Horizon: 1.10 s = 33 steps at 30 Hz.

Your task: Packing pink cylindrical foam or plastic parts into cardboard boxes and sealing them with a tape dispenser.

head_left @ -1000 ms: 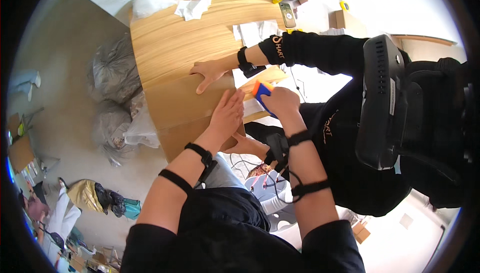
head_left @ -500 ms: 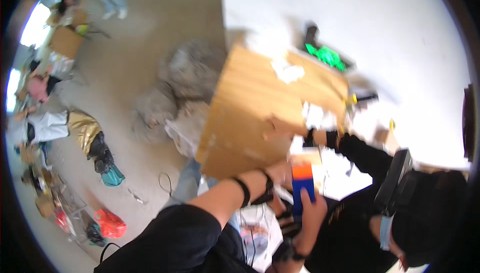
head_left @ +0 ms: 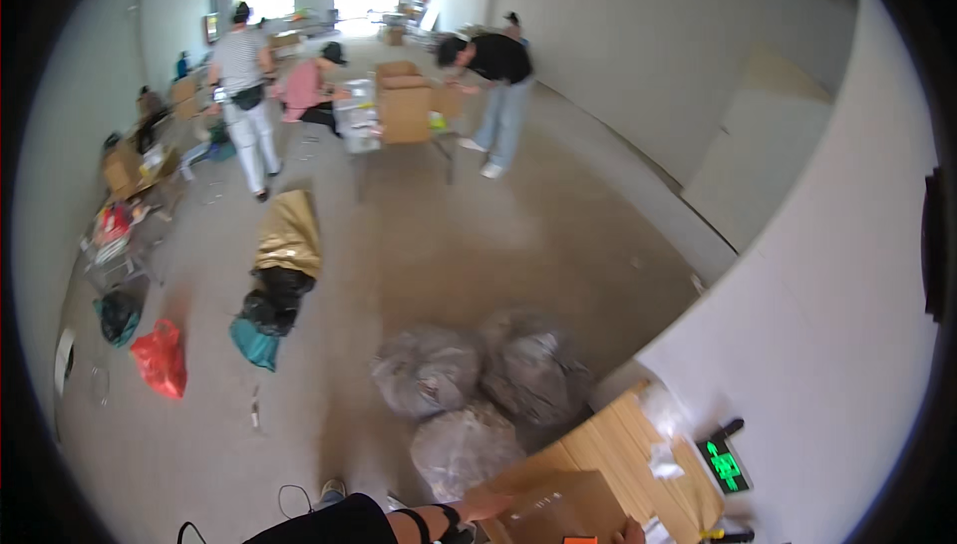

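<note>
At the lower edge, my left hand grips the left side of a brown cardboard box, its fingers blurred at the edge. Two dark bands circle that forearm. In front of the box, only the orange end of a blue-and-orange package shows, cut off by the picture's edge. A few fingers touch the right side of the box; whether they belong to my right hand or to the nearby co-worker cannot be told. The box stands on a wooden table.
Several stuffed grey bags sit left of the table. Crumpled white paper and a green-lit sign lie at its right. Farther off are a gold bag, a red bag and people around a table with boxes.
My view has swung up and left toward the room. The left hand has moved from beside the blue-and-orange package to the cardboard box. The co-worker's head and most of the package have left view.
</note>
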{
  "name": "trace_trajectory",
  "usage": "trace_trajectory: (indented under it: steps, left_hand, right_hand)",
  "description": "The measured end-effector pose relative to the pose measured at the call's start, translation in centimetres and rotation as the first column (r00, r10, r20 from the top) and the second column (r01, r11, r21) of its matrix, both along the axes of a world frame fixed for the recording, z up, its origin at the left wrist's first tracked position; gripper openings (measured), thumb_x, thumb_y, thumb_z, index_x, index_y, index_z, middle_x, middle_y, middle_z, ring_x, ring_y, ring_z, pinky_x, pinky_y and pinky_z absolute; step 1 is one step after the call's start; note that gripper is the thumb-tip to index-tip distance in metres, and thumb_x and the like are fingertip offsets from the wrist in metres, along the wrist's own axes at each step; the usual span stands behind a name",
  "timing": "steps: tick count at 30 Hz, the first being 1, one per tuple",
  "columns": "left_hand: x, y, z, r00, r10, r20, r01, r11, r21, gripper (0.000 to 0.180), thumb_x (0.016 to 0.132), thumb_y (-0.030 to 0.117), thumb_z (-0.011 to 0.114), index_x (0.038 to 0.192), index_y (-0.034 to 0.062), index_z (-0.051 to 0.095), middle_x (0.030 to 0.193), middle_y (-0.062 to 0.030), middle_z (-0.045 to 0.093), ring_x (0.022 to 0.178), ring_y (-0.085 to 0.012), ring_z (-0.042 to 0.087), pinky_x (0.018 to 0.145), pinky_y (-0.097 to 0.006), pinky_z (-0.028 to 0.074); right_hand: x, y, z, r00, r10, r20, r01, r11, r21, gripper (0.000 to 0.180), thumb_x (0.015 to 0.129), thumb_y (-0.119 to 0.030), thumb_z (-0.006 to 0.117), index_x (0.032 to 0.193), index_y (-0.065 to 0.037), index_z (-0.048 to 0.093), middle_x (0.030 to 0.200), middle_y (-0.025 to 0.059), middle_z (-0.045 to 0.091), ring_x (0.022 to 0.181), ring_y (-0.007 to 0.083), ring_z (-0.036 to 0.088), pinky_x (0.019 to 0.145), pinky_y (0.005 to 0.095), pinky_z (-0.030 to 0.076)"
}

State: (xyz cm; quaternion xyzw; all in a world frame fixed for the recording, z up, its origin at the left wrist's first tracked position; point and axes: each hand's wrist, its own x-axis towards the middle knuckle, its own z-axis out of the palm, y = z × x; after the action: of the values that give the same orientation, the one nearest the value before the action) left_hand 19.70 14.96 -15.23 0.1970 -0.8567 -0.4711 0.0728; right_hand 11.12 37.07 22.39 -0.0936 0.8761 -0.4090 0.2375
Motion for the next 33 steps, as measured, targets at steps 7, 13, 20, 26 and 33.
trace_trajectory:
  steps: [7,13,20,26,33]
  left_hand:
    - [35.5,-11.9,5.7,0.843,0.452,0.29,-0.355,0.874,-0.332,0.028,0.092,0.02,0.042,0.095,0.0021,0.064,0.094,-0.0201,0.066,0.089,-0.0359,0.063,0.078,-0.045,0.051]
    - [70.1,-7.3,4.5,0.063,0.862,0.503,-0.886,0.28,-0.369,0.029,0.083,0.032,0.055,0.082,0.006,0.068,0.089,-0.0169,0.067,0.084,-0.0362,0.064,0.074,-0.049,0.051]
    - [91.1,12.0,6.3,-0.308,0.384,0.87,-0.814,0.367,-0.45,0.047,0.088,0.047,0.052,0.104,0.0059,0.068,0.117,-0.0107,0.063,0.112,-0.0266,0.057,0.091,-0.037,0.047]
    - [87.2,20.3,6.1,-0.409,0.282,0.868,-0.787,0.373,-0.492,0.022,0.086,0.022,0.054,0.096,0.0193,0.073,0.097,0.0,0.07,0.091,-0.0194,0.067,0.068,-0.037,0.051]
    - [84.6,15.0,4.9,-0.376,0.156,0.914,-0.922,0.042,-0.386,0.019,0.083,0.021,0.056,0.092,0.0189,0.073,0.091,-0.0014,0.071,0.085,-0.0221,0.068,0.066,-0.039,0.052]
  right_hand:
    - [7.7,-10.8,-5.0,0.978,0.147,0.151,-0.136,0.987,-0.083,0.038,0.085,-0.018,0.067,0.113,0.006,0.061,0.095,0.0104,0.067,0.075,0.018,0.06,0.07,0.0315,0.05]
    - [22.3,-25.6,-8.0,0.636,0.768,-0.068,-0.749,0.637,0.182,0.05,0.083,-0.045,0.065,0.095,0.003,0.066,0.085,0.0212,0.065,0.082,0.0261,0.06,0.075,0.0374,0.047]
    - [24.1,-35.3,-26.5,0.276,0.954,0.12,-0.951,0.252,0.181,0.07,0.075,-0.068,0.06,0.081,0.002,0.066,0.077,0.0258,0.063,0.07,0.0276,0.059,0.07,0.0438,0.044]
    - [34.4,-45.0,-21.9,0.233,0.949,0.211,-0.956,0.184,0.229,0.058,0.077,-0.055,0.063,0.092,0.001,0.064,0.082,0.0231,0.064,0.076,0.0301,0.061,0.072,0.0433,0.046]
    - [48.3,-63.8,-26.7,-0.073,0.956,0.285,-0.953,-0.151,0.264,0.047,0.08,-0.04,0.065,0.104,0.0,0.062,0.087,0.0199,0.065,0.083,0.033,0.064,0.075,0.0428,0.049]
